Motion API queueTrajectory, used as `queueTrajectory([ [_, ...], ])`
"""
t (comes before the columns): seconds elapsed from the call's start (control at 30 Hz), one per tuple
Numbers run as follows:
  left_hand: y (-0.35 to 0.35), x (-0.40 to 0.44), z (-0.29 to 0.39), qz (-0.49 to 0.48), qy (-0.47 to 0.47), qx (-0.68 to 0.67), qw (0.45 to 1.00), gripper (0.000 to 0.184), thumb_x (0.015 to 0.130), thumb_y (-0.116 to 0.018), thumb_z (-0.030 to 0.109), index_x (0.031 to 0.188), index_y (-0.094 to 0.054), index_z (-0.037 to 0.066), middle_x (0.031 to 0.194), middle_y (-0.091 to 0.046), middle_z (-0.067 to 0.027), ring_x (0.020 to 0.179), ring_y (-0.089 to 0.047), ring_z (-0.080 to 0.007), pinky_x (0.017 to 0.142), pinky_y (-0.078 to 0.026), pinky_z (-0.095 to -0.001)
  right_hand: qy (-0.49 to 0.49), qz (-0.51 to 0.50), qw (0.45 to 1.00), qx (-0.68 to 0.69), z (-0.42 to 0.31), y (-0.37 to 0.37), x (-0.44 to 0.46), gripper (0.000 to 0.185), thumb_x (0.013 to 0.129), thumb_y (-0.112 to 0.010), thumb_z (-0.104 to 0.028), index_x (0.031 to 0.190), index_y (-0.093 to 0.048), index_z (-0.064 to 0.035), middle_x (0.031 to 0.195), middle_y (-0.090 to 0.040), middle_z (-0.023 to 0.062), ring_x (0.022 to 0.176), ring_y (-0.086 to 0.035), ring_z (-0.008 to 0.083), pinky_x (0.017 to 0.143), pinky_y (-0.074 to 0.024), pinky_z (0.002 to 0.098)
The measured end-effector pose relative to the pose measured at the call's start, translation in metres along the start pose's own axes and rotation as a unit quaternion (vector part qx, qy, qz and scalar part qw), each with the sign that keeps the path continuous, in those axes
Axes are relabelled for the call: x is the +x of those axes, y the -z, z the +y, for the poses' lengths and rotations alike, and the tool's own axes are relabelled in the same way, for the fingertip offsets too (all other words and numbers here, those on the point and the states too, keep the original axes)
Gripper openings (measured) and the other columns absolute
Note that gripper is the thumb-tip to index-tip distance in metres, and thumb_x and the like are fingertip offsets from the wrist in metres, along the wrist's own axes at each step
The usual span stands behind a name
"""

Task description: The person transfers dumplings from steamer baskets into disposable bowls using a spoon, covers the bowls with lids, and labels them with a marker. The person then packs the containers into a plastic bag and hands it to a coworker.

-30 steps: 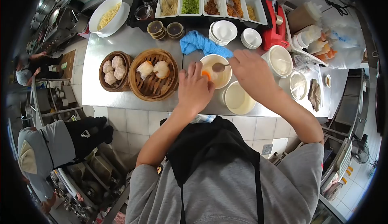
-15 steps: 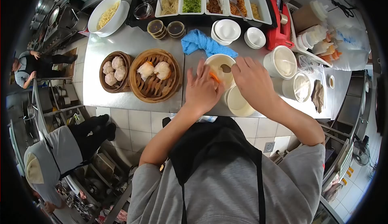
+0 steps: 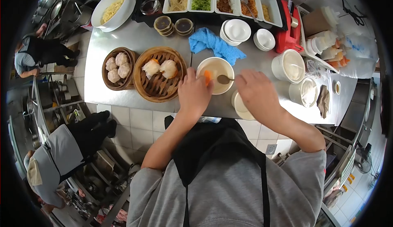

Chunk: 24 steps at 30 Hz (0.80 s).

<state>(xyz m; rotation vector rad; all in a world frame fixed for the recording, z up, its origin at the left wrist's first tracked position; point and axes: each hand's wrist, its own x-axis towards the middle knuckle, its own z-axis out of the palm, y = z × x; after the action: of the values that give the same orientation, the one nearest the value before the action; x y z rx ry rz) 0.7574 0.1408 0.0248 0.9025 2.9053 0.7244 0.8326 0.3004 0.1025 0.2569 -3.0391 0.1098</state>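
Observation:
A white paper tub (image 3: 223,92) stands on the steel table in front of me. At its left rim my left hand (image 3: 194,94) is closed around a small orange piece (image 3: 207,78), of a kind I cannot make out. My right hand (image 3: 258,92) grips the handle of a metal spoon (image 3: 224,79), its bowl hanging over the tub's opening. Partly under that hand is a second white tub (image 3: 240,107). Left of my left hand is a large bamboo steamer (image 3: 157,96) with two dumplings (image 3: 160,69).
A smaller steamer (image 3: 107,79) holds several round dumplings. A blue cloth (image 3: 215,42), stacked white dishes (image 3: 237,30) and sauce cups (image 3: 163,24) lie farther back, before a row of topping trays (image 3: 200,10). Lidded tubs (image 3: 288,66) stand right. Two other people are at the left.
The front tub has shifted left and slightly down, away from the second tub. My left hand has stayed at its left side; my right hand has drawn right, showing more of the spoon.

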Motion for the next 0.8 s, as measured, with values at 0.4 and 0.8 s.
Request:
queueTrajectory([
  [0.4,0.004,0.026,0.014,-0.161,0.051,-0.018,0.986,0.026,0.082,-0.054,0.025,0.079,-0.064,0.001,0.099,-0.049,-0.0187,0.078,-0.06,-0.0371,0.067,-0.048,-0.0447,-0.078,-0.017,0.996,0.027,0.01,-0.024,0.015,0.014,0.069,-0.058,-0.004,0.081,-0.059,0.0012,0.084,-0.057,0.0139,0.079,-0.06,0.0248,0.067,-0.0499,0.0325],
  [0.8,-0.015,0.039,0.005,-0.112,0.044,-0.109,0.987,0.022,0.087,-0.05,0.016,0.091,-0.063,-0.001,0.089,-0.06,-0.0231,0.08,-0.059,-0.0398,0.072,-0.047,-0.0447,-0.062,0.011,0.996,-0.056,0.006,-0.003,0.002,0.015,0.069,-0.061,-0.008,0.082,-0.058,-0.0012,0.081,-0.054,0.009,0.078,-0.057,0.0202,0.066,-0.048,0.0299],
])
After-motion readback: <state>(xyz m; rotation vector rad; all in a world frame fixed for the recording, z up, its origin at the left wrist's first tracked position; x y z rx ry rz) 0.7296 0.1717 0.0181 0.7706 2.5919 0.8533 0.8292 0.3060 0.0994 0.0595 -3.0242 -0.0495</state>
